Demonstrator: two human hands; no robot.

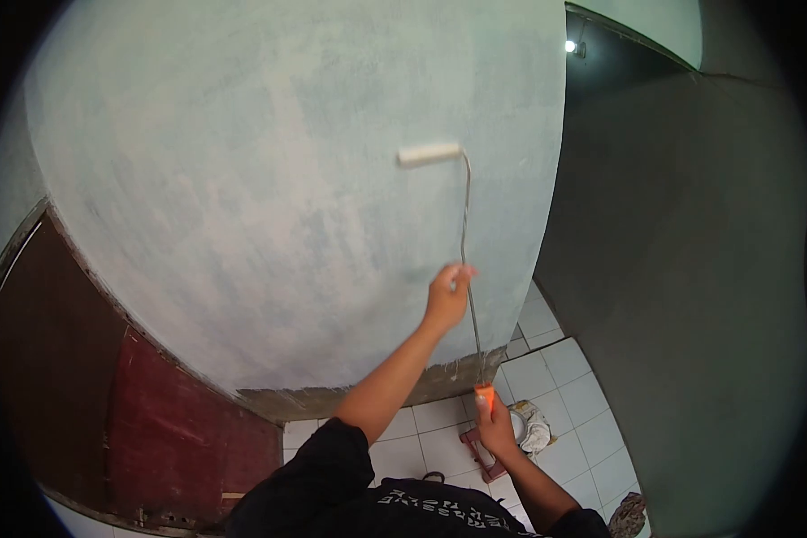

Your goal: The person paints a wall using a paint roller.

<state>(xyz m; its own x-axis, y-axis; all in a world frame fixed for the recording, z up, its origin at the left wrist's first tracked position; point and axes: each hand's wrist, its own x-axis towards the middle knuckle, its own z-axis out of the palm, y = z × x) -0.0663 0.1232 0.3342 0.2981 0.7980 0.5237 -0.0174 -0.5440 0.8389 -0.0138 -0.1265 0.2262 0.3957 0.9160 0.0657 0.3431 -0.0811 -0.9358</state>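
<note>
Below the near-level roller head (429,155), the left hand (447,298) is nearer, fingers curled at the rod (475,332) (grip unclear); the right hand (496,430), lower, clasps the orange handle (486,392)

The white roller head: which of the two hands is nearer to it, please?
Left. The left hand is at the metal rod, below the white roller head; the right hand grips the orange handle, at the rod's lower end.
</note>
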